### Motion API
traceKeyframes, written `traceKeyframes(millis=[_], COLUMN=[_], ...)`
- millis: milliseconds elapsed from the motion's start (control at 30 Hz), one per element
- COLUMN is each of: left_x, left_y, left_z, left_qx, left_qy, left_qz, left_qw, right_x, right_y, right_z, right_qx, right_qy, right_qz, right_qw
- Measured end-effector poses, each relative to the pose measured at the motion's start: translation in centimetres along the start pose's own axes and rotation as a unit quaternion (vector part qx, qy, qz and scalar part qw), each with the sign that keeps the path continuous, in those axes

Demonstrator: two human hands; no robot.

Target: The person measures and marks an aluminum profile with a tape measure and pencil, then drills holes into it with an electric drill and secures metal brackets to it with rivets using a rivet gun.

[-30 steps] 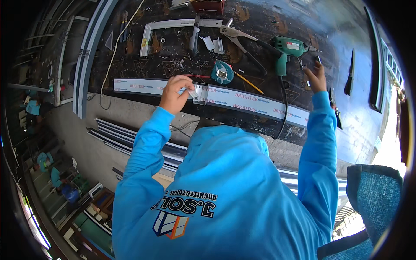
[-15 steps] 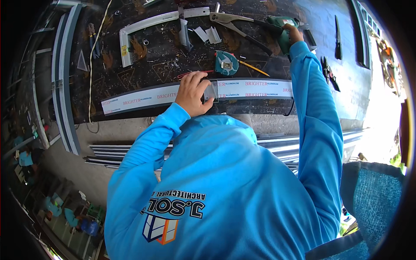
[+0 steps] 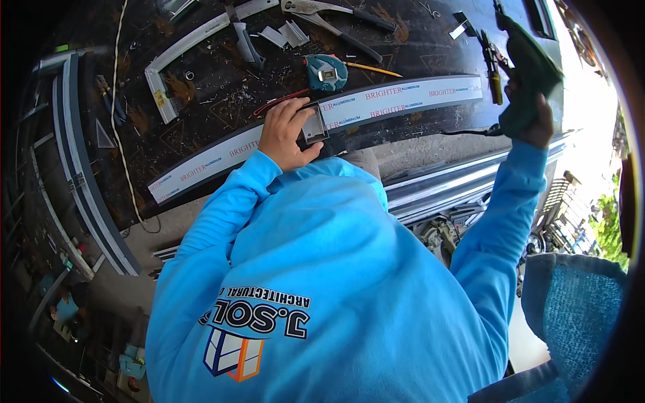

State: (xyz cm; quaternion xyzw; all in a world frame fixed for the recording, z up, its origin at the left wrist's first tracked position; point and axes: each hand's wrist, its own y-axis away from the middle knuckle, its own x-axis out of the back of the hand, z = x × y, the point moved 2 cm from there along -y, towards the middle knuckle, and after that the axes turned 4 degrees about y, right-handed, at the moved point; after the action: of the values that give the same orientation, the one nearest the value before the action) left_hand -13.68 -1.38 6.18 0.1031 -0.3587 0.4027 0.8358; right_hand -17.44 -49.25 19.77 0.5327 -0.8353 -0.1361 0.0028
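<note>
Head view: a left hand [image 3: 287, 134] is clasping a silver metal channel [image 3: 314, 123] on a long white-filmed bar [image 3: 376, 103], fingers bent around its left end — steady pressure is likely serving best — while a right hand [image 3: 539, 122] is gripping a green pistol-shaped drill [image 3: 532, 70].

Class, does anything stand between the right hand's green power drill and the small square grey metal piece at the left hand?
Nothing visible stands between drill and metal piece; the long white-filmed bar and a yellow-handled tool lie low there.
</note>
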Motion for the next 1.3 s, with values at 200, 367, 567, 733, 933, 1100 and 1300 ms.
traceKeyframes(millis=[200,367,567,733,933,1100,1300], left_x=[-1.1,-0.8,-1.3,-2.0,-2.3,-2.5,-2.2], left_y=[0.5,0.9,0.6,0.2,0.4,0.3,0.0], left_z=[-0.6,-0.4,-1.4,-1.5,-1.2,-1.1,-1.1], left_qx=[-0.031,-0.017,-0.012,0.031,0.038,0.026,0.011], left_qy=[-0.028,-0.002,0.016,0.016,-0.006,-0.014,-0.035], left_qz=[0.003,0.014,0.033,0.057,0.099,0.115,0.099], left_qw=[0.999,1.0,0.999,0.998,0.994,0.993,0.994], right_x=[0.3,-7.7,-10.0,-10.2,-8.9,-8.0,-10.6], right_y=[18.2,19.0,18.8,19.8,21.4,22.2,21.8], right_z=[-2.2,-0.6,1.9,3.4,4.8,5.4,3.3], right_qx=[-0.005,-0.24,-0.205,-0.209,-0.25,-0.194,-0.184], right_qy=[0.275,0.142,0.216,0.223,0.201,0.209,0.28], right_qz=[-0.068,-0.12,-0.267,-0.275,-0.306,-0.305,-0.305], right_qw=[0.959,0.953,0.916,0.912,0.896,0.909,0.891])
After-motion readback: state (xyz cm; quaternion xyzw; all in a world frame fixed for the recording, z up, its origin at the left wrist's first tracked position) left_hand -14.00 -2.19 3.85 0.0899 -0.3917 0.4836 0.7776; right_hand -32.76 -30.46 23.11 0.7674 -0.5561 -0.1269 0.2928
